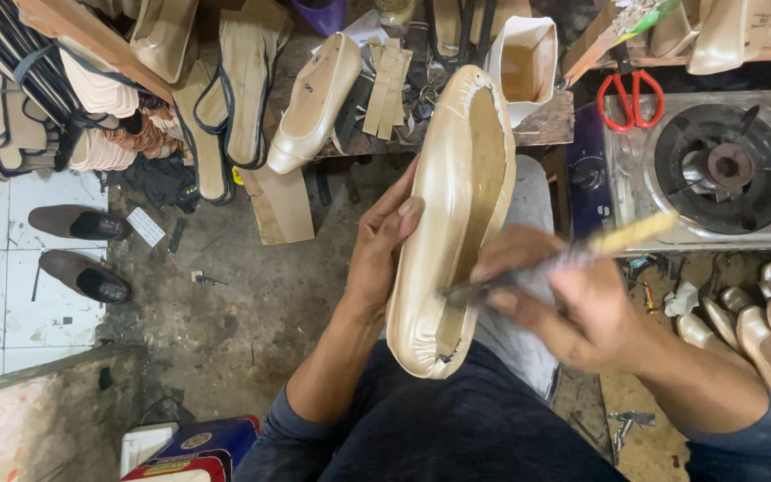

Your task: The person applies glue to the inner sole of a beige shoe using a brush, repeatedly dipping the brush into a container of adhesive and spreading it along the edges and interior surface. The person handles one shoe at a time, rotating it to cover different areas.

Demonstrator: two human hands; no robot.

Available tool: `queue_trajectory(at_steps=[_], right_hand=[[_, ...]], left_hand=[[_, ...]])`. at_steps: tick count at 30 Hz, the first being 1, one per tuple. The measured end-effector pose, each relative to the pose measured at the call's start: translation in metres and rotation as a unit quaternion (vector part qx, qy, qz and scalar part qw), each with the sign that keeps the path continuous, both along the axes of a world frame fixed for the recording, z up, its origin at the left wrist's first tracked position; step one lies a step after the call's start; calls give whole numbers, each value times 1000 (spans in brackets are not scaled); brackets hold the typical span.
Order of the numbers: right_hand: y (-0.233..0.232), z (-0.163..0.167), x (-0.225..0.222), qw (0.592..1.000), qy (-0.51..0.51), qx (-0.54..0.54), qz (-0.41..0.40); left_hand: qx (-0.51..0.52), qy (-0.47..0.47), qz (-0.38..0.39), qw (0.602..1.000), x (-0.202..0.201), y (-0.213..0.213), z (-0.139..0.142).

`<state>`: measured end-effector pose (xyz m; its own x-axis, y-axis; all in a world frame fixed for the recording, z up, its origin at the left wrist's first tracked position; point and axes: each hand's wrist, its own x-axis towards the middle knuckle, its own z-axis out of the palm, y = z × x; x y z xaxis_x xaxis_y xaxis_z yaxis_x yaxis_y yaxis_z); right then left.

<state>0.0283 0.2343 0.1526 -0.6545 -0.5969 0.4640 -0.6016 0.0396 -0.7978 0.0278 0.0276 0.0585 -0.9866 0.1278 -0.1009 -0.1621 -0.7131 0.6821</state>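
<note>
Over lap, my left hand grips beige shoe upper sole-up; my right hand clamped on brush, bristles touching insole edge.

— Any boxes or labels down there?

— Yes. At seven o'clock, by the bottom edge, a blue box lies on the floor, with a round pale label on its top. Touching it, just below, is a red box with a similar pale oval label. Just left of both sits a white box.

— Anything else?

— At nine o'clock, a small white paper tag lies flat on the dirty floor, near two brown shoes. No screens or signs.
</note>
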Motion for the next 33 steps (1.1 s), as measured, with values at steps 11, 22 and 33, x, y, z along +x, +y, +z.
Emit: queue_trajectory(at_steps=[11,22,33], right_hand=[[20,0,-23,989,-33,37,-137],[21,4,-58,976,-62,-42,-204],[15,-2,-28,985,77,-10,-157]], left_hand=[[-16,33,-53,998,4,-4,11],[-39,64,-93,993,8,-8,12],[106,64,-87,988,8,-8,1]])
